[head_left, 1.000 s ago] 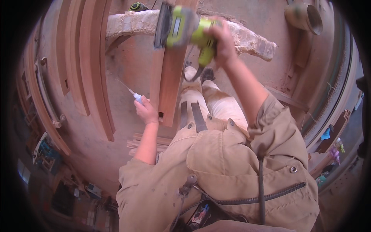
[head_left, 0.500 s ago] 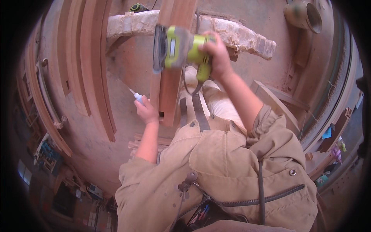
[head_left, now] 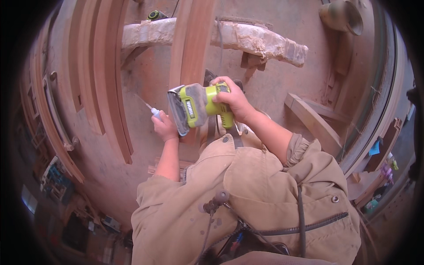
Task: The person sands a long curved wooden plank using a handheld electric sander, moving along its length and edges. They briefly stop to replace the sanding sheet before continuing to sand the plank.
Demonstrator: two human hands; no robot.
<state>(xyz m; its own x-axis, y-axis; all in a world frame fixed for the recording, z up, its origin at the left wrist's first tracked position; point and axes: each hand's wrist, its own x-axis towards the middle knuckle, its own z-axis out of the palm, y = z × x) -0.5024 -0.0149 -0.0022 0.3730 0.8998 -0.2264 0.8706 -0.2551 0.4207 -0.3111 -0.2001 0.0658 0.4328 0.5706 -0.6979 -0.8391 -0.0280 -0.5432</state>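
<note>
The sander [head_left: 197, 105] was in the air in the middle, above the near part of the beam [head_left: 191, 48]. The right hand [head_left: 235, 102] was closed around the sander's right end. From that hand the sander stuck out to the left, with its flat base [head_left: 177, 110] at the left end, facing left and tipped a bit. The beam was long from near to far, so the sander pointed across it. I could not tell if they touched. The left hand [head_left: 166, 127] was just left of the base, nearer to it than the right hand was. It was wrapped around a small bottle [head_left: 155, 113] with a thin tip pointing far and left. Farther off, the beam lay over a wrapped bar [head_left: 274, 40]. Long boards [head_left: 107, 70] were on the left, and a pot [head_left: 336, 17] was far to the right.
</note>
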